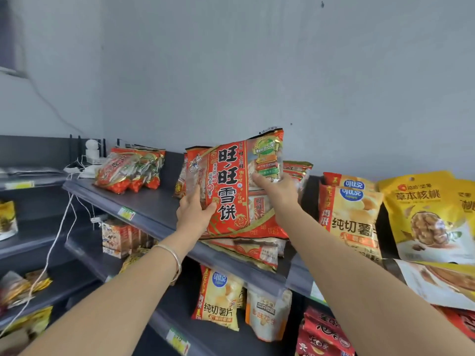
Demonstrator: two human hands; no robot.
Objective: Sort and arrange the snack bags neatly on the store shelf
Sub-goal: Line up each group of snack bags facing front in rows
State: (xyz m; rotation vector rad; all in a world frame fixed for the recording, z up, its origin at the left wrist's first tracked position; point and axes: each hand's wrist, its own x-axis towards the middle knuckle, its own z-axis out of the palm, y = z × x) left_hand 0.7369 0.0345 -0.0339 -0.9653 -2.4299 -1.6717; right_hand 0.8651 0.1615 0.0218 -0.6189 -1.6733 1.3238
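Rice-cracker bag (236, 186), red with large black characters, stands upright at the front of the top shelf (144, 201), and we hold it with both hands. Our left hand (194, 211) grips its lower left edge, thumb on the front and the other fingers hidden behind the bag. Our right hand (279, 190) presses on the upper right part of the front, fingers curled around the right edge. A thin silver bracelet (174, 258) sits on our left wrist.

Its bottom edge rests on another red bag of the same kind (257, 253), which lies flat and juts over the shelf lip. More red bags stand just behind it, partly hidden. Well to the left on the same shelf lies a loose pile of red bags (129, 172), tilted and overlapping. To the right, two potato-chip bags (352, 222) stand one behind the other, and beside them are yellow walnut bags (424, 217).

On the shelf below we see another potato-chip bag (218, 299) upright next to a pale peanut bag (267, 314). A white cable (51, 253) hangs down at the left of the shelving.
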